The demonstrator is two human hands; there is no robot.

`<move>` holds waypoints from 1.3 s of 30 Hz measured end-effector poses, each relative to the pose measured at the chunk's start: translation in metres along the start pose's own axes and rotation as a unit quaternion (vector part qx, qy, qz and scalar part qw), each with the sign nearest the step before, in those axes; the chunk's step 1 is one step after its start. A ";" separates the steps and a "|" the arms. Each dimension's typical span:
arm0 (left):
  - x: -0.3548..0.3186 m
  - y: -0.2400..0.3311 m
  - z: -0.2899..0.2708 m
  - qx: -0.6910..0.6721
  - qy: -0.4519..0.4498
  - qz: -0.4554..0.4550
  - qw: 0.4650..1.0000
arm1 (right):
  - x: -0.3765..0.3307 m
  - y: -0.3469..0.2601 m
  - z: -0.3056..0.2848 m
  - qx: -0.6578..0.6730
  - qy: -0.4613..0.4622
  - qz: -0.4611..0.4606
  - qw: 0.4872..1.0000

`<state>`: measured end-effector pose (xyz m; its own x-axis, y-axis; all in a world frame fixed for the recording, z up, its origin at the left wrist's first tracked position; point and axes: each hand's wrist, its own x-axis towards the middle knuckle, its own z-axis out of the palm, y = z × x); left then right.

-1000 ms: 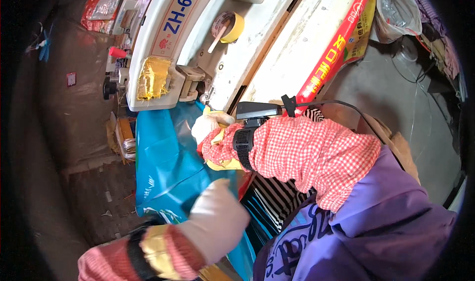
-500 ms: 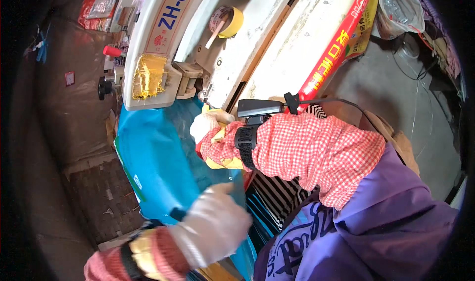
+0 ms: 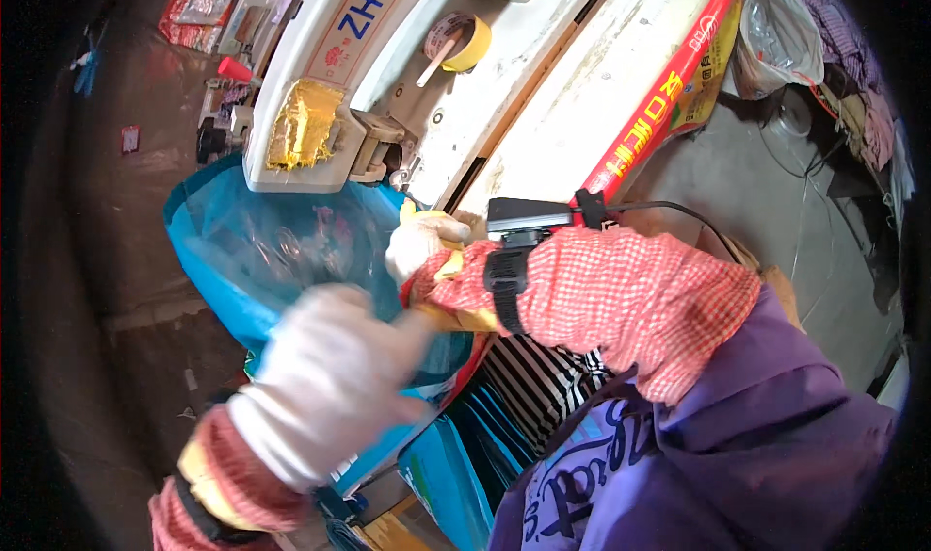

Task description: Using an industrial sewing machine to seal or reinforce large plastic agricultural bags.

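Gloved left hand [image 3: 335,376], right hand [image 3: 422,245] gripping blue bag [image 3: 262,250] under machine [image 3: 388,76]

This is looking like a small packing workshop. A white sealing machine [image 3: 407,56] is standing on a worn bench [image 3: 572,105], a tape roll [image 3: 464,42] is lying on it, and blue bags [image 3: 272,250] are hanging below, perhaps over a dusty floor.
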<state>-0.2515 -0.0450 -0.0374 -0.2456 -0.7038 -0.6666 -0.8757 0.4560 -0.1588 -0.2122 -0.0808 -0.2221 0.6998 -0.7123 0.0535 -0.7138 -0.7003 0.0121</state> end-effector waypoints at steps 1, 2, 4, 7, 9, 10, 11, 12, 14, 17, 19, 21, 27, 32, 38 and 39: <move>-0.013 -0.024 -0.002 0.028 0.006 -0.008 1.000 | -0.005 0.006 -0.008 0.035 -0.079 -0.049 0.995; -0.024 -0.036 -0.005 0.061 0.018 -0.013 0.998 | -0.009 0.009 -0.013 0.064 -0.156 -0.090 0.982; -0.033 -0.031 0.002 0.015 0.008 0.012 1.000 | 0.006 -0.005 0.016 0.192 -0.106 -0.024 0.975; -0.029 0.013 0.029 -0.090 0.002 0.110 0.990 | 0.030 -0.012 0.025 0.196 -0.158 -0.163 0.954; -0.012 0.037 0.072 -0.127 0.066 0.113 0.983 | 0.042 -0.025 0.027 0.184 -0.192 -0.036 0.963; -0.004 0.037 0.082 -0.115 0.110 0.078 0.984 | 0.033 -0.017 0.015 0.231 -0.159 -0.070 0.957; 0.012 0.028 0.095 -0.124 0.184 0.085 0.971 | 0.031 -0.013 0.019 0.212 -0.123 -0.053 0.968; 0.021 0.021 0.105 -0.120 0.212 0.038 0.969 | 0.029 -0.010 0.022 0.192 -0.086 -0.036 0.977; 0.041 -0.003 0.114 -0.104 0.221 -0.007 0.970 | 0.030 0.009 0.018 0.226 -0.006 0.007 0.974; 0.060 -0.037 0.144 -0.074 0.293 -0.067 0.951 | 0.040 0.040 0.021 0.247 -0.058 -0.109 0.961; 0.074 -0.064 0.162 -0.072 0.325 -0.101 0.937 | 0.053 0.050 0.041 0.340 -0.032 -0.103 0.934; 0.082 -0.093 0.185 -0.069 0.375 -0.173 0.908 | 0.048 0.053 0.024 0.376 -0.071 -0.064 0.921; 0.081 -0.154 0.204 -0.451 0.435 -0.323 0.709 | 0.021 0.020 -0.011 0.387 0.052 -0.103 0.915; -0.023 -0.076 0.201 -0.190 0.437 -0.263 0.839 | 0.048 0.013 0.018 0.230 0.138 -0.221 0.938; -0.173 -0.009 0.135 0.201 0.422 -0.288 0.836 | 0.060 -0.045 -0.013 0.195 0.026 -0.050 0.979; -0.183 -0.010 0.131 0.223 0.486 -0.297 0.791 | 0.052 -0.051 -0.025 0.123 0.065 -0.180 0.974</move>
<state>-0.1426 0.1510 -0.0091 -0.2392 -0.8535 0.4629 -0.7758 -0.1187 -0.6197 -0.1403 -0.0806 -0.1948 0.8826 -0.4175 0.2159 -0.3827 -0.9050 -0.1857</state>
